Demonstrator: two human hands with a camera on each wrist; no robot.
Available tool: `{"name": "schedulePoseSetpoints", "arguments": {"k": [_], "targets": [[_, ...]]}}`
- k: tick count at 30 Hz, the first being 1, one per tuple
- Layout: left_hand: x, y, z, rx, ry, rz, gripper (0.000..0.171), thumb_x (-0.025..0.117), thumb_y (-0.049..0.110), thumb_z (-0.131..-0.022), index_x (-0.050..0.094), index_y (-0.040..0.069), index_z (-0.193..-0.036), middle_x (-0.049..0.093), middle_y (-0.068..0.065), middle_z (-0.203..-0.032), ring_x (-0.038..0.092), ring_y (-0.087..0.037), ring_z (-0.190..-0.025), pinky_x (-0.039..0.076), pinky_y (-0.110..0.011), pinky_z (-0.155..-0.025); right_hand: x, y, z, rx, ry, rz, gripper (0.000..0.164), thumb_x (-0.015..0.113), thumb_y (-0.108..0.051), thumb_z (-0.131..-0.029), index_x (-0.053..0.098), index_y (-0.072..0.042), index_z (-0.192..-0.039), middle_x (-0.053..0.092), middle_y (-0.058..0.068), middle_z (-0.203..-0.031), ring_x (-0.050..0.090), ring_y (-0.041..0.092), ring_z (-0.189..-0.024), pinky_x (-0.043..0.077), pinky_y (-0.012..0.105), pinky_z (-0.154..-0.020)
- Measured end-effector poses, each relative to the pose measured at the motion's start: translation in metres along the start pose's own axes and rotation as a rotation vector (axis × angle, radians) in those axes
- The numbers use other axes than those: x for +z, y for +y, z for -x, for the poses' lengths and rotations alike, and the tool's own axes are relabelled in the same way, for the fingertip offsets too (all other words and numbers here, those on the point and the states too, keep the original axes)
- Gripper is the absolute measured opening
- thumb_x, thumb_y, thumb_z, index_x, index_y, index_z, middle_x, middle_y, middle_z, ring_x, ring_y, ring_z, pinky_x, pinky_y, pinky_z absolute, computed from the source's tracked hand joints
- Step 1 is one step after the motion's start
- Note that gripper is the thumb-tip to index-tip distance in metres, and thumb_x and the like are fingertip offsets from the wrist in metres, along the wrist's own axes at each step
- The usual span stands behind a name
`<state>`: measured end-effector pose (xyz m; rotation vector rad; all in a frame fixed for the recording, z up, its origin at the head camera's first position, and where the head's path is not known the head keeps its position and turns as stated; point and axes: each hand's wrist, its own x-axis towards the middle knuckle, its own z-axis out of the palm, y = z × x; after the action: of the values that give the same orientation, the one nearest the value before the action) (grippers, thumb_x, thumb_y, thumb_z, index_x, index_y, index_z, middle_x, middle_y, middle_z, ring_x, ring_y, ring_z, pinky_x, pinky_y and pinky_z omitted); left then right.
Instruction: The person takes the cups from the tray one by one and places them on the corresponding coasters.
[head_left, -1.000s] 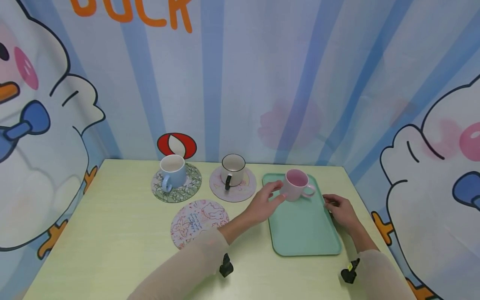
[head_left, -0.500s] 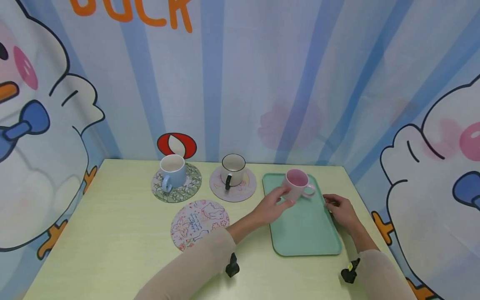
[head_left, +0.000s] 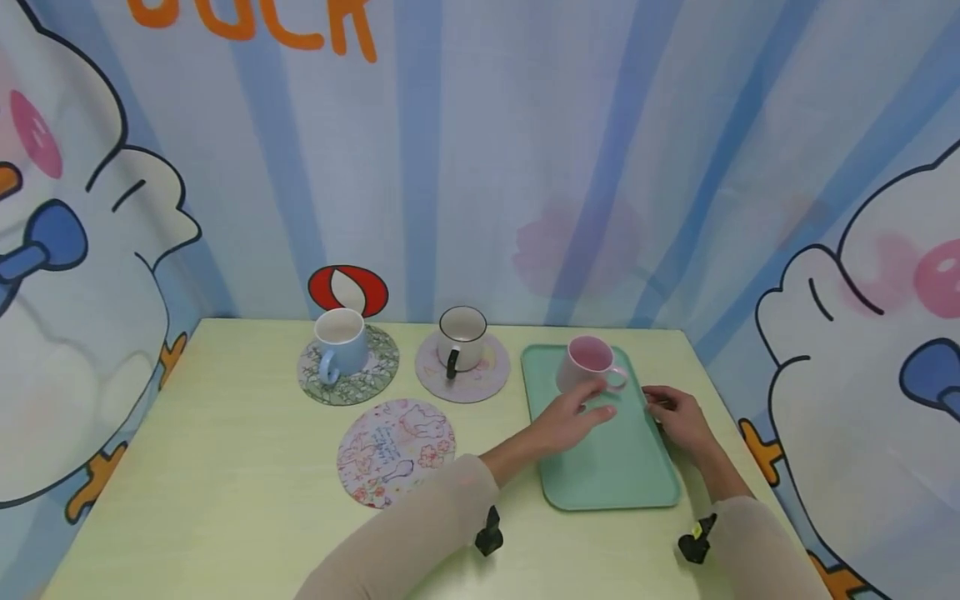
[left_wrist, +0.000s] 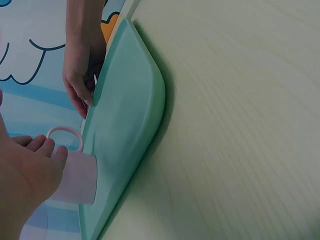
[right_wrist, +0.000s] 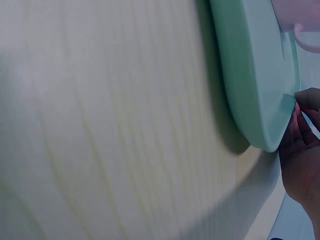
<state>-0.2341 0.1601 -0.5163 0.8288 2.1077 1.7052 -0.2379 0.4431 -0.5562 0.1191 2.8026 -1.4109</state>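
Note:
A pink mug [head_left: 577, 368] stands upright at the far end of the green tray [head_left: 611, 471], its handle pointing right. In front of it is my left hand [head_left: 564, 423], fingers extended and thumb apart. The left wrist view shows those fingers [left_wrist: 47, 147] close to the mug's handle [left_wrist: 67, 131]; whether they touch it I cannot tell. At the tray's right side my right hand [head_left: 684, 423] pinches the rim, with the thumb above and the other fingers at the outer edge, as the right wrist view shows.
On the left, a blue mug [head_left: 343, 346] stands on a green patterned round mat [head_left: 381, 371]. A white mug with a black handle [head_left: 462, 337] is on a lilac mat [head_left: 495, 375]. Nearer lies a third round mat [head_left: 393, 450] with line drawings. A printed curtain [head_left: 480, 167] hangs behind the table.
From the mug's left side, my left hand has moved right and nearer, round to its front. The mug, the tray and my right hand have stayed in place. The head view has shifted slightly.

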Motion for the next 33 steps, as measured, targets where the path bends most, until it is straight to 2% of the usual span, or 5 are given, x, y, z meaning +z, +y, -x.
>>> {"name": "schedulePoseSetpoints", "arguments": {"k": [8,14,18,24,33], "targets": [[0.007,0.003,-0.007,-0.016,-0.048,-0.035,0.064,0.054,0.040,-0.111,0.037,0.009,-0.165,0.039,-0.008,-0.168,0.039,-0.017,-0.153,0.037,-0.038,-0.121,0.000,0.002,-0.001,0.008,-0.001,0.024,0.041,0.057,-0.008,-0.108,0.057,0.005,-0.147,0.062,0.027,-0.128,0.059,0.016,-0.100,0.054,0.025,-0.073],[0.012,0.003,-0.014,-0.097,-0.047,-0.041,0.069,0.053,0.050,-0.109,0.036,0.014,-0.166,0.037,0.001,-0.170,0.039,-0.019,-0.153,0.039,-0.041,-0.120,-0.002,0.002,-0.001,-0.005,0.002,0.034,0.040,0.057,-0.008,-0.108,0.057,0.006,-0.146,0.063,0.028,-0.128,0.061,0.022,-0.101,0.053,0.026,-0.072],[0.014,0.003,-0.019,-0.153,-0.058,-0.037,0.074,0.052,0.057,-0.107,0.033,0.019,-0.168,0.034,0.006,-0.171,0.035,-0.018,-0.155,0.035,-0.045,-0.122,-0.002,0.001,-0.002,-0.008,0.000,0.031,0.040,0.056,-0.008,-0.109,0.057,0.006,-0.147,0.062,0.028,-0.128,0.061,0.025,-0.103,0.053,0.026,-0.073],[0.014,0.000,-0.028,-0.206,-0.067,0.010,0.076,0.051,0.059,-0.106,0.032,0.021,-0.168,0.032,0.006,-0.171,0.029,-0.017,-0.157,0.031,-0.049,-0.124,-0.002,0.002,-0.002,-0.012,-0.004,0.026,0.040,0.056,-0.008,-0.109,0.057,0.005,-0.147,0.063,0.028,-0.128,0.061,0.027,-0.105,0.053,0.026,-0.074],[0.020,-0.009,-0.037,-0.212,-0.073,0.028,0.078,0.053,0.060,-0.106,0.030,0.020,-0.169,0.033,0.004,-0.171,0.029,-0.017,-0.157,0.031,-0.047,-0.124,-0.001,0.005,-0.003,-0.020,-0.017,0.008,0.041,0.055,-0.010,-0.110,0.056,0.005,-0.148,0.062,0.028,-0.129,0.062,0.024,-0.103,0.053,0.026,-0.073]]}}
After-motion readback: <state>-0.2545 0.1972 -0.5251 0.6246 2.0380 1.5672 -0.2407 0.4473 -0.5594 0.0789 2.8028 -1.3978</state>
